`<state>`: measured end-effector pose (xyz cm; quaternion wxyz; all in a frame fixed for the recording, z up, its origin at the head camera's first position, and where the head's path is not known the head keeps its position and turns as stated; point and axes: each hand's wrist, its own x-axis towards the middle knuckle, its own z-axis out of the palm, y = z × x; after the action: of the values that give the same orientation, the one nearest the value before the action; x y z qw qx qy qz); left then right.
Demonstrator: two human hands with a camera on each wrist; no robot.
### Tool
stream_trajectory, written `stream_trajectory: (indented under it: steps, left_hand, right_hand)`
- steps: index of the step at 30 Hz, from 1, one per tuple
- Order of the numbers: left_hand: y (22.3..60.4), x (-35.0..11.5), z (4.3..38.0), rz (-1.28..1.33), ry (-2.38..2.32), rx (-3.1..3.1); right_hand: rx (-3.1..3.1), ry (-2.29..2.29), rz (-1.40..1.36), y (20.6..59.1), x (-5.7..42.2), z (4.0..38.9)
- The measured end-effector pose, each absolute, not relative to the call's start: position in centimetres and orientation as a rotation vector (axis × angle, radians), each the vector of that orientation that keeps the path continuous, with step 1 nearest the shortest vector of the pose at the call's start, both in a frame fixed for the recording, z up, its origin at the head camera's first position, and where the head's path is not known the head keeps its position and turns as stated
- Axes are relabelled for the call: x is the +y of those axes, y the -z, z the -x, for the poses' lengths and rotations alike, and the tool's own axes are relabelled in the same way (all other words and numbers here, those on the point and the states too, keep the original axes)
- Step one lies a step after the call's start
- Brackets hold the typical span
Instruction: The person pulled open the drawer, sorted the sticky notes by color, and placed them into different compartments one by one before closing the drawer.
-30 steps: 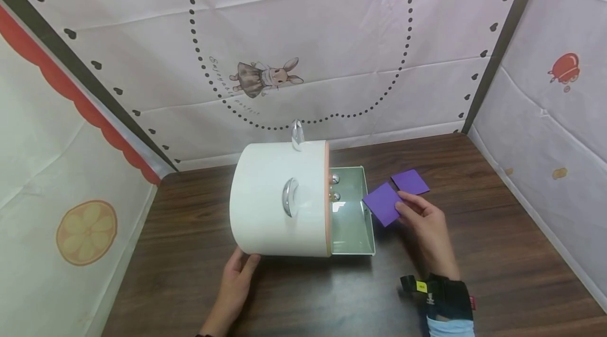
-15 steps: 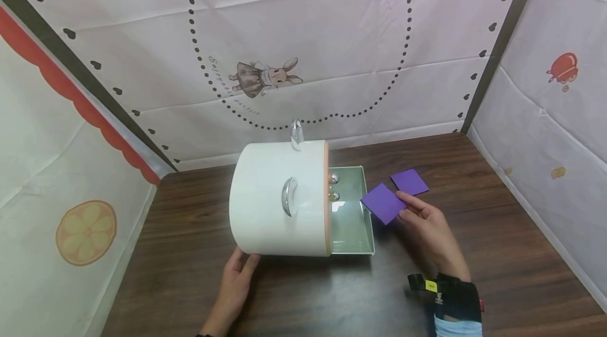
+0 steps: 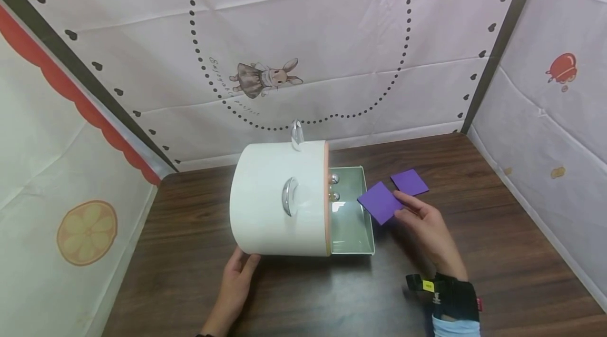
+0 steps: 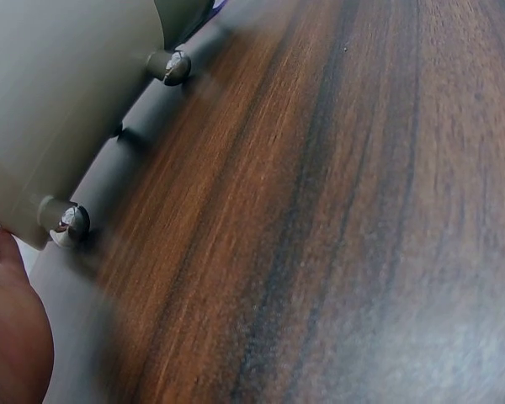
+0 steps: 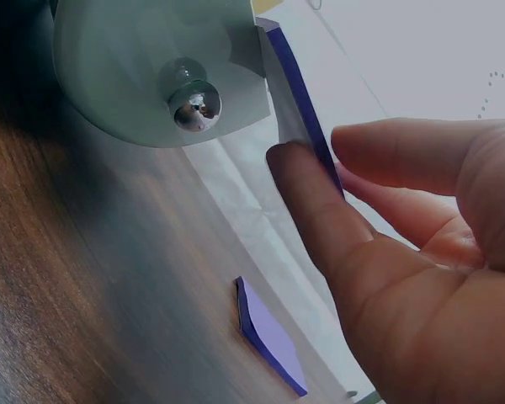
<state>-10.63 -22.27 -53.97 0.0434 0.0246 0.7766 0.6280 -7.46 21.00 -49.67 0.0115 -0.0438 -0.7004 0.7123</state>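
A white, round-backed drawer box (image 3: 280, 205) stands on the table with a pale green drawer (image 3: 351, 242) pulled out to the right. My left hand (image 3: 232, 284) touches the box's near left corner, its thumb on the near side and the other fingertips hidden behind the box. My right hand (image 3: 431, 237) pinches a thin purple square pad (image 3: 379, 202) by one corner, between thumb and fingers. The pad tilts above the drawer's right edge. Beyond it, a second purple square pad (image 3: 410, 182) lies flat on the table.
Two silver knobs (image 3: 334, 179) stick out over the drawer, and a clear handle (image 3: 290, 197) sits on the box. Silver ball feet (image 4: 71, 221) show in the left wrist view. A white printed cloth (image 3: 351, 52) hangs behind the wooden table (image 3: 189, 231).
The pinched purple pad has shifted slightly left, further over the drawer's edge. My right wrist has moved a little right overall. The left hand, box and drawer stay put.
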Motion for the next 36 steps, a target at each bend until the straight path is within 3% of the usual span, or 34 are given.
stream_trajectory:
  steps: [27, 36]
  left_hand:
    - [54.0, -22.5, 10.5, -0.092, -1.937, 2.360]
    - [51.5, -21.9, 9.7, -0.048, -1.920, 2.307]
  right_hand:
    - [-2.278, -2.083, 0.232, 49.8, 19.8, 7.7]
    - [-2.229, -2.085, 0.231, 49.7, 19.2, 7.8]
